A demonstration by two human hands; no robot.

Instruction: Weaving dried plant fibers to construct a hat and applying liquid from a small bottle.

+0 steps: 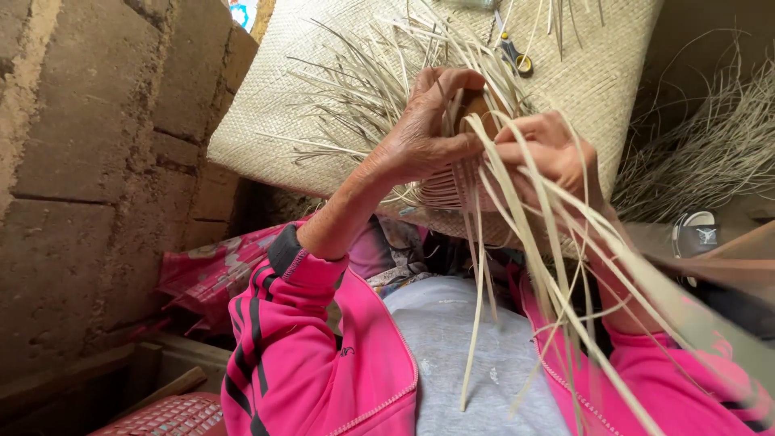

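Observation:
My left hand [424,133] curls over the top of a small woven piece [444,190] of pale straw, fingers closed on it and on the strips rising from it. My right hand [545,153] pinches several long pale straw strips [517,242] that hang down toward my lap. Both arms wear bright pink sleeves with black stripes. A brown rounded form [476,105] shows between the two hands, mostly hidden by fingers and strips.
A large woven straw mat [323,73] lies behind the hands, with loose strips and a pair of scissors [517,56] on it. A mud-brick wall [89,161] stands left. Loose straw piles [710,153] lie right, near a sandal [696,234]. A pink woven item [169,416] sits bottom left.

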